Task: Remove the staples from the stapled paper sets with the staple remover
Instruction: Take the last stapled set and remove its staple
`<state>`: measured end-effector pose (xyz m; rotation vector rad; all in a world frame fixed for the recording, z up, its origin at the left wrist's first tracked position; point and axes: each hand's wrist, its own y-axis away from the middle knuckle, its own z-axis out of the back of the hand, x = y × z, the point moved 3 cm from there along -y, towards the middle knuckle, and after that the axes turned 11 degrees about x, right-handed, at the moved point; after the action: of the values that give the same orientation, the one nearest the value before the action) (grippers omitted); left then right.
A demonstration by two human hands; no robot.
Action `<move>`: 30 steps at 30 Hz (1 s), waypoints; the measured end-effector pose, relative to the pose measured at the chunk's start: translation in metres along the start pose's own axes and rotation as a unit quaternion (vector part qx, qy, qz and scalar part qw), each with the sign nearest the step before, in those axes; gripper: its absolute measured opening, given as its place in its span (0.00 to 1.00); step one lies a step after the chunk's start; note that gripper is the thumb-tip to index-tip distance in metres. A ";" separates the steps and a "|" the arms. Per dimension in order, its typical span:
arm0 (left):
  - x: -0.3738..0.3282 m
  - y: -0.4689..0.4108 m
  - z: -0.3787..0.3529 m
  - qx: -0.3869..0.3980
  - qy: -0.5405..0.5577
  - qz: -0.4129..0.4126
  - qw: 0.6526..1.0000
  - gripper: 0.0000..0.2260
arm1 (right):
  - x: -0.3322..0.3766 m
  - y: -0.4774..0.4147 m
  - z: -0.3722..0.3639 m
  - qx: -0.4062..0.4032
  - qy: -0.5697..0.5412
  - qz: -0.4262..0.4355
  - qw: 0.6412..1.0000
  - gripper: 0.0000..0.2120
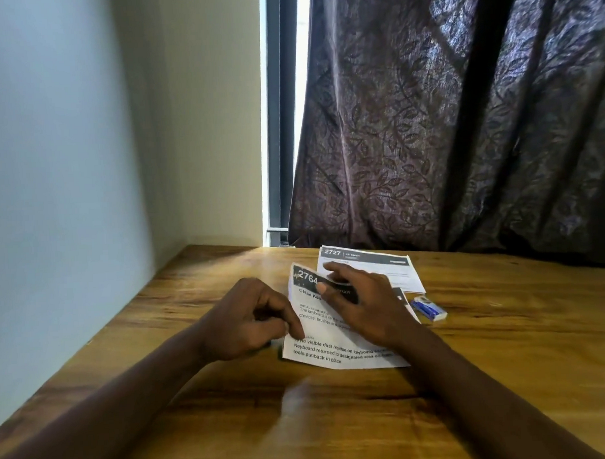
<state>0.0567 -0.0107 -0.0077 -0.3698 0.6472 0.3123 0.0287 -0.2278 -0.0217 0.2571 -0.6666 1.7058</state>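
Wooden table point(505, 376) fills the lower view. The 2764 paper set point(343, 356) lies at centre, long axis roughly 12 to 6, header end at 12 and its top-left corner curled up. The 2727 paper set point(399, 277) lies flat just beyond it, toward 1 o'clock, the two overlapping slightly.

Left hand point(249, 324): fingers curled, pinching the 9 o'clock edge of the 2764 set, as far as I can see; thumb placement hidden. Right hand point(365, 306): fingers spread and fairly straight, pressing on the dark header band.

A small blue-and-white tool point(429, 309), which I take for the staple remover, lies on the table, held by neither hand. It sits at 3 o'clock from the right hand, near it and well apart from the left, so I judge the right hand should fetch it. Long axis about 10 to 4, blue end toward 10. Staple itself not resolved; I expect it at the curled corner.
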 end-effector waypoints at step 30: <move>0.033 0.016 0.036 0.040 -0.206 0.215 0.954 0.17 | 0.004 -0.001 -0.013 -0.015 -0.049 0.005 0.999 0.09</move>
<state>0.0943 0.0240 -0.0057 -0.0729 0.3197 0.7557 0.0309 -0.2171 -0.0298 0.3174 -0.7672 1.7002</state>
